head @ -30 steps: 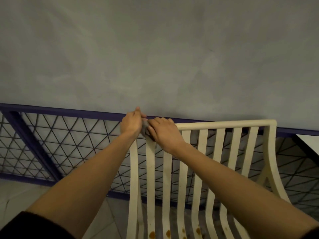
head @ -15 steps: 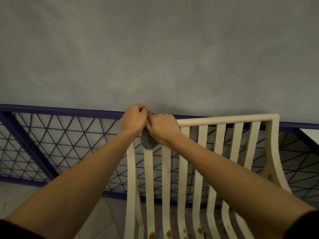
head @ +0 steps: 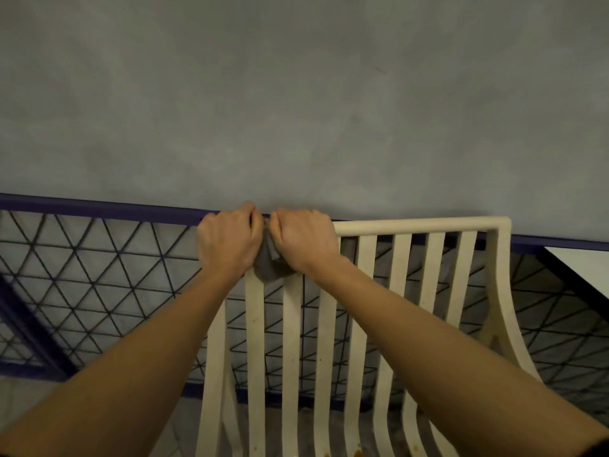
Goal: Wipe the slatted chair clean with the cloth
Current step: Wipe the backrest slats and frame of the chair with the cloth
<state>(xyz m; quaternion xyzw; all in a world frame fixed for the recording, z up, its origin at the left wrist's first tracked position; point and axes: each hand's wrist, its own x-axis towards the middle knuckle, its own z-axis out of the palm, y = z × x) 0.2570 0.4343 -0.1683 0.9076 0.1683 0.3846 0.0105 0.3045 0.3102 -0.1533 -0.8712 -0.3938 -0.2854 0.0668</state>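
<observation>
One grey cloth (head: 268,265) is recorded at the top left corner of the slatted chair (head: 415,225), bunched between the two hands and hanging over the upper ends of two slats. It is gripped by the left hand (head: 229,240) and by the right hand (head: 304,240), both with fingers curled tight around it, knuckles side by side.

Compared with a second ago, more cloth is seen below the fists, and the left fingers, then pinched outward, are now folded in. It is judged that the cloth is being regathered, so wiping is barely advanced. Brown marks (head: 358,452) low on the slats remain.

The chair's left corner is hidden behind the hands, and the seat is cut off by the lower edge. Contact between cloth and top rail cannot be confirmed. Behind stand a blue lattice railing (head: 99,206) and a grey wall (head: 296,94).
</observation>
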